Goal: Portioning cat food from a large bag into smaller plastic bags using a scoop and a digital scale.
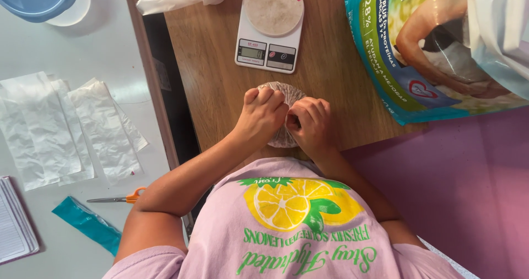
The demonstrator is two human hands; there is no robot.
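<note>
Hands meet at the table's near edge: the left hand (263,116) and right hand (309,125) are both clenched on a small clear bag (282,93) bulging with pale contents, knuckles touching, fingers curled over its gathered top. The bag looks already filled, and its mouth appears not yet closed off. Both forearms angle inward, wrists bent down. Just beyond the grip stands a white kitchen scale (270,33); farther right lies a big teal feed sack (435,47).
</note>
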